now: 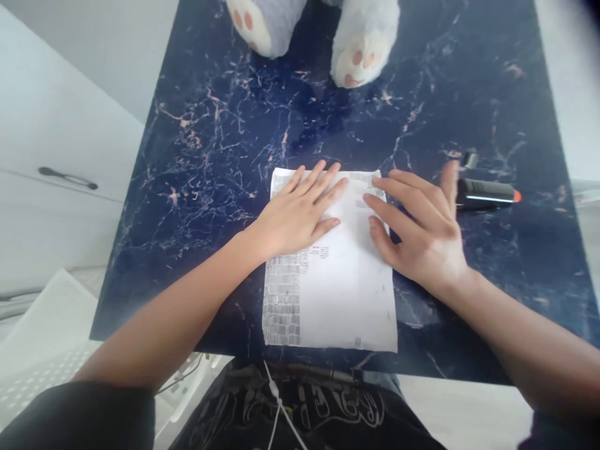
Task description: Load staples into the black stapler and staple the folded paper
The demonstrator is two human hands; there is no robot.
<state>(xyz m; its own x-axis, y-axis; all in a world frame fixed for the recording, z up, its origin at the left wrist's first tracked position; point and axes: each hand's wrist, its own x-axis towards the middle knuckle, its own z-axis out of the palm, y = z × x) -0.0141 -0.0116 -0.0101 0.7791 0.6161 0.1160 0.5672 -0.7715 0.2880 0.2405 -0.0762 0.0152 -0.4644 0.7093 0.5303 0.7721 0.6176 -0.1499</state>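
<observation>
A white sheet of paper (347,300) lies flat on the table near its front edge, with grey block patterns down its left side and small print near the middle. My left hand (295,215) rests palm down on the upper left of the sheet, fingers spread toward its top edge. Over the right edge of the paper is my right hand (422,225), its fingers apart and their tips at the upper right of the sheet. Nothing shows in its grasp. Part of the sheet's upper half is hidden under both hands.
A dark cylindrical object with an orange tip (490,192) lies just right of my right hand. Two plush toy feet (363,53) stand at the far side of the dark blue marbled table (210,144). On the left is a white cabinet with a dark handle (68,178).
</observation>
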